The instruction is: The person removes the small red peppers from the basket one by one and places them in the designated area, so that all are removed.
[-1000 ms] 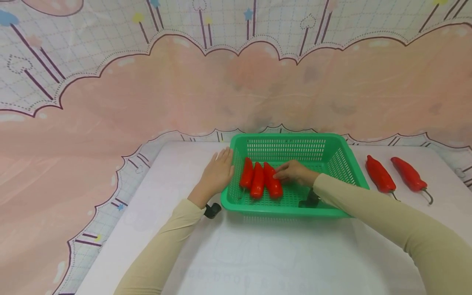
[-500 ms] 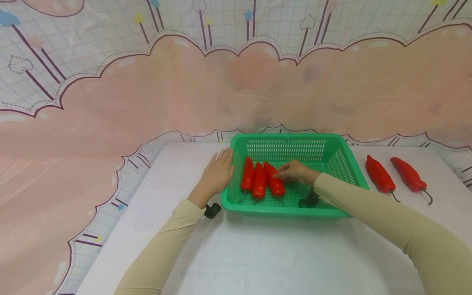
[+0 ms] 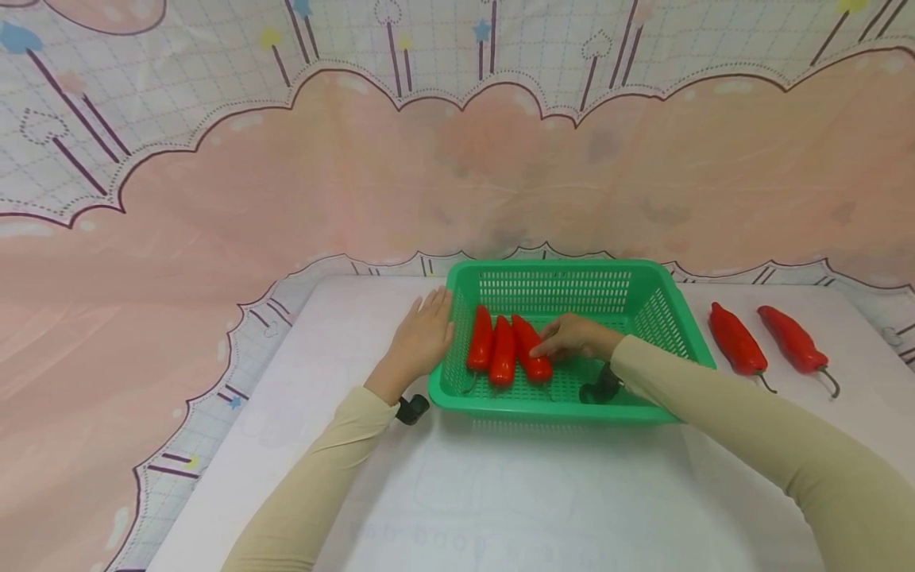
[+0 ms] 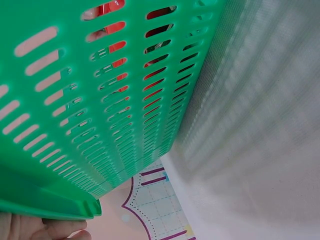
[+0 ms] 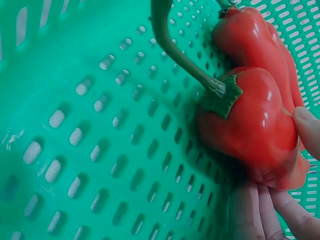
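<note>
Three red peppers lie side by side in the left part of a green plastic basket (image 3: 557,411). My right hand (image 3: 575,335) reaches inside and holds the rightmost pepper (image 3: 527,349), thumb on one side and fingers on the other. The right wrist view shows this pepper (image 5: 255,125) close up, green stem toward the camera, the thumb (image 5: 307,131) at its flank. The middle pepper (image 3: 503,353) and the left pepper (image 3: 480,340) lie beside it. My left hand (image 3: 422,327) rests against the basket's left rim, fingers extended; its fingertips (image 4: 57,229) show at the rim in the left wrist view.
Two more red peppers, a nearer one (image 3: 738,340) and a farther one (image 3: 793,340), lie on the white tabletop (image 3: 500,492) right of the basket. A patterned cloth (image 3: 429,175) hangs behind the table.
The near ends of the peppers in the basket have shifted slightly right. My right thumb has slid a little down the rightmost pepper. The left hand stays put.
</note>
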The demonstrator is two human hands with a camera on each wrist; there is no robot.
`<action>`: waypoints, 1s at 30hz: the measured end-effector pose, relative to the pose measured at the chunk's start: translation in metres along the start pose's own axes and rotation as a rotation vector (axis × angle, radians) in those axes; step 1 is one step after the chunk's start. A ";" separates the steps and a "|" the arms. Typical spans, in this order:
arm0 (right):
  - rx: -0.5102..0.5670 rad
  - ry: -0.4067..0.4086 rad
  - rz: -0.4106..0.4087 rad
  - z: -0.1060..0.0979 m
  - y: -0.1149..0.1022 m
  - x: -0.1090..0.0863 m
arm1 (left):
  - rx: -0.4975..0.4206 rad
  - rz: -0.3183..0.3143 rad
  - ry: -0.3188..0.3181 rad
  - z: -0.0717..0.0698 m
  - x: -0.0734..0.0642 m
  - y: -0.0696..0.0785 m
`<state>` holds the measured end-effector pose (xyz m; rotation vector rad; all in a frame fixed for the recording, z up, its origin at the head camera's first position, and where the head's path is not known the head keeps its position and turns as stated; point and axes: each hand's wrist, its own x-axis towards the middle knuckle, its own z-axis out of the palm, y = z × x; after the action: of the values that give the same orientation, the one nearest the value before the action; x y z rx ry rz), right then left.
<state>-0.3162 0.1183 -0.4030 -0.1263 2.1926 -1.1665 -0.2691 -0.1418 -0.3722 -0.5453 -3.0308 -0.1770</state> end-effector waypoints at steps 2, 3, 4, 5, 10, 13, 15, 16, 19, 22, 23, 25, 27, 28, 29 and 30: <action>-0.004 0.002 0.000 0.000 0.000 0.000 | 0.001 0.002 0.000 0.000 0.000 0.000; -0.006 0.005 -0.001 0.000 0.000 0.000 | 0.002 0.002 0.001 0.001 0.000 0.000; -0.006 0.009 -0.001 0.000 0.001 0.000 | 0.001 0.002 0.001 0.001 0.000 0.000; -0.008 0.012 -0.002 -0.001 0.001 0.000 | -0.001 0.002 0.001 0.001 0.000 0.000; -0.011 0.031 -0.002 -0.002 0.002 0.002 | 0.000 0.000 -0.006 0.002 0.001 -0.001; -0.014 0.032 0.000 -0.002 0.002 0.003 | 0.001 0.001 -0.005 0.002 0.001 -0.002; -0.016 0.030 0.006 -0.003 0.003 0.003 | -0.002 0.001 -0.005 0.003 0.001 -0.002; -0.017 0.028 0.009 -0.003 0.003 0.003 | -0.002 0.001 -0.004 0.003 0.001 -0.002; -0.011 0.019 0.018 -0.003 0.002 0.003 | -0.001 0.002 -0.002 0.003 0.001 -0.002; -0.001 0.006 0.024 -0.003 0.002 0.003 | 0.000 0.004 0.002 0.003 0.001 -0.002; 0.007 0.000 0.024 -0.003 0.002 0.003 | -0.001 0.005 0.002 0.002 0.000 -0.002; 0.024 -0.012 0.022 -0.003 0.002 0.002 | -0.002 0.004 0.001 0.002 0.000 -0.001; 0.047 -0.024 0.014 -0.004 0.003 0.003 | -0.005 0.004 0.001 0.002 0.000 -0.001; 0.058 -0.030 0.007 -0.004 0.003 0.003 | -0.005 0.004 0.001 0.002 0.000 -0.001; 0.070 -0.036 0.002 -0.004 0.003 0.003 | -0.006 0.003 0.001 0.002 0.000 -0.001; 0.080 -0.039 -0.002 -0.004 0.003 0.003 | -0.006 0.003 0.001 0.001 0.000 -0.001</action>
<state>-0.3205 0.1217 -0.4057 -0.1162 2.1094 -1.2407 -0.2695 -0.1427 -0.3738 -0.5509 -3.0296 -0.1860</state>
